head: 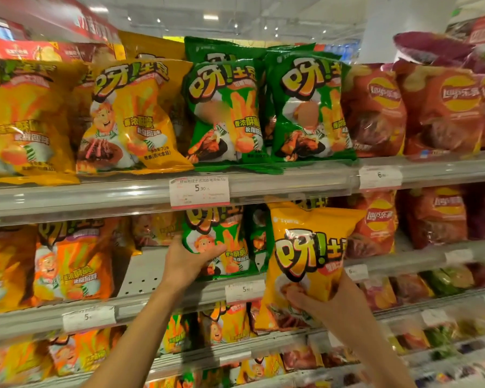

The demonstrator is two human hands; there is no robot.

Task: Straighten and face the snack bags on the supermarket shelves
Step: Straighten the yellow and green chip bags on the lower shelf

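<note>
My left hand [186, 263] grips the left edge of a green snack bag [224, 247] standing on the second shelf [151, 299]. My right hand [319, 299] holds a yellow snack bag [310, 256] by its lower part, out in front of that shelf's edge; the bag is upright and faces me. On the top shelf [291, 183] stand two yellow bags [132, 116] at left and two green bags [311, 107] in the middle, all facing forward.
Red chip bags [375, 110] fill the right of the top and second shelves. Orange bags [70, 264] stand left on the second shelf, with a bare gap of shelf beside my left hand. Price tags [199, 191] hang on the shelf rails. Lower shelves hold more bags.
</note>
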